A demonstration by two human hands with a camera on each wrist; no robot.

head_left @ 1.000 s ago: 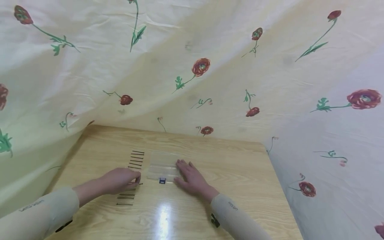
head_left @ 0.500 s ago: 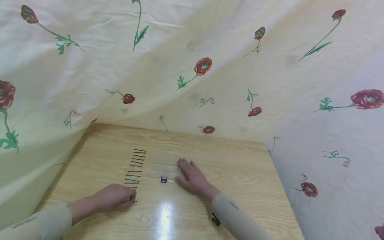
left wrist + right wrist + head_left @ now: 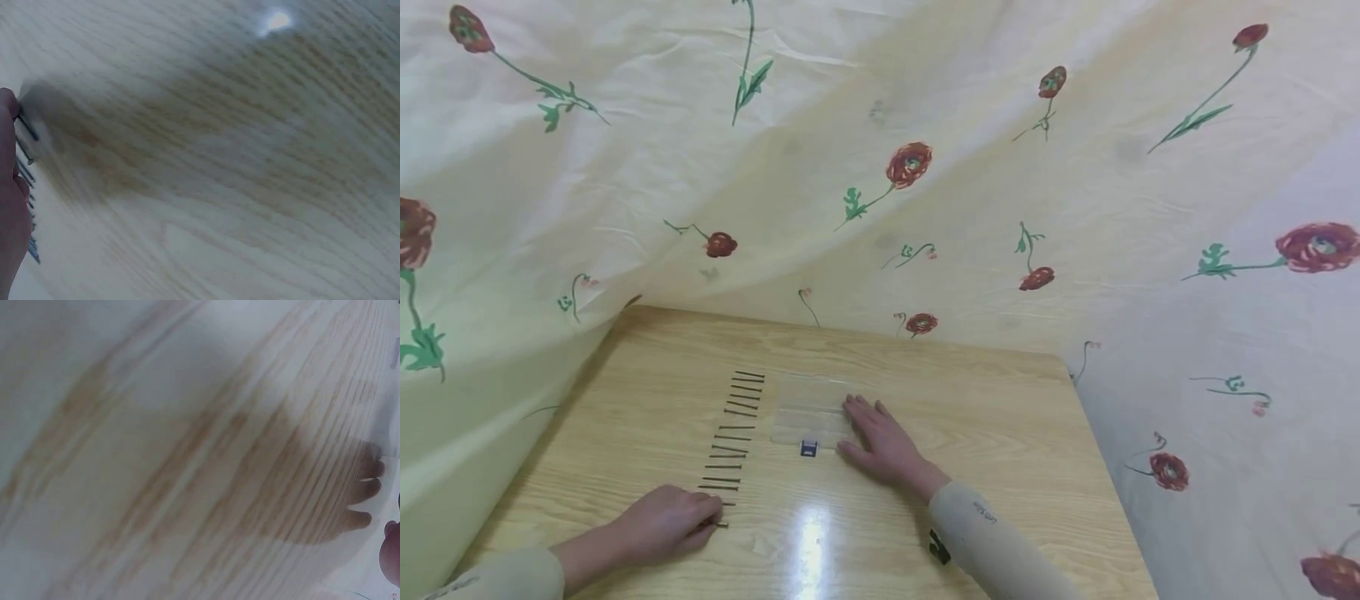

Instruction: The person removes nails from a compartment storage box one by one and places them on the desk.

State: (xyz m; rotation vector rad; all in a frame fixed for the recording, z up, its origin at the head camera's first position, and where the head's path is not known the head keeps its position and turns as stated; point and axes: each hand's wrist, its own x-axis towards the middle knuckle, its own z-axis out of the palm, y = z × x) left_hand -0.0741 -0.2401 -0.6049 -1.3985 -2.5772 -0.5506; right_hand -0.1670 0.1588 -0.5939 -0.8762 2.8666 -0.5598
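Observation:
In the head view a column of several thin dark nails point(image 3: 733, 437) lies on the left half of the table, each set roughly crosswise. At its near end my left hand point(image 3: 673, 525) pinches a nail point(image 3: 722, 525), whose end sticks out past the fingertips. The left wrist view catches part of that hand point(image 3: 9, 187) at its left edge, with the nails beside it. My right hand point(image 3: 883, 442) rests with outstretched fingers on the right side of a clear plastic box point(image 3: 797, 421) with a blue latch point(image 3: 808, 448). Only fingertips show in the right wrist view.
The wood-grain table point(image 3: 1000, 433) reaches back to a hanging flowered cloth point(image 3: 820, 167), which also borders its left and right sides. A bright light reflection lies on the near middle of the tabletop.
My left hand has moved down the column toward the table's near side, uncovering more nails behind it. My right hand has stayed on the box.

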